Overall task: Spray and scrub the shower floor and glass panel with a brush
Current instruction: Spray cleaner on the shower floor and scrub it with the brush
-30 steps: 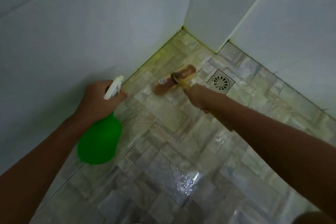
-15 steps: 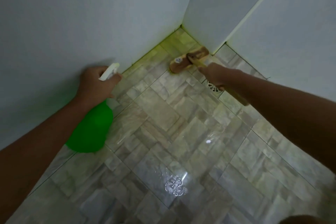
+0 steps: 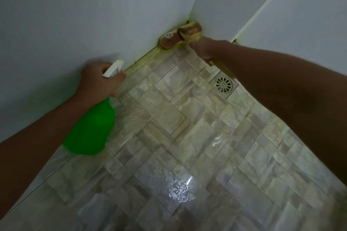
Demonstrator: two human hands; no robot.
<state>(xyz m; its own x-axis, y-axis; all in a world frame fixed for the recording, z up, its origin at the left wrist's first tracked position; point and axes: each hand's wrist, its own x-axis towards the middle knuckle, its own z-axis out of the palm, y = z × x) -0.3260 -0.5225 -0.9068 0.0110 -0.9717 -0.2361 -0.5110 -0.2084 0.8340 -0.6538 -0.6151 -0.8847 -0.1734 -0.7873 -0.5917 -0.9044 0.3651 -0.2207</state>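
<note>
A wooden scrub brush (image 3: 178,38) with yellow bristles sits pressed into the far corner of the wet shower floor (image 3: 169,137), where the two white walls meet. My right hand (image 3: 205,48) grips its handle just behind the head. A green spray bottle (image 3: 90,129) with a white trigger head (image 3: 113,67) hangs at the left, close to the left wall. My left hand (image 3: 97,80) holds it by the neck, fingers curled around the trigger.
A round metal drain (image 3: 223,84) is set in the floor beside my right forearm. White tiled walls (image 3: 75,15) close in on the left and right. A bright reflection and water patch (image 3: 180,190) lies on the tiles at the bottom centre.
The brush has travelled from the floor near the drain up into the far corner. My left hand and the bottle stayed by the left wall.
</note>
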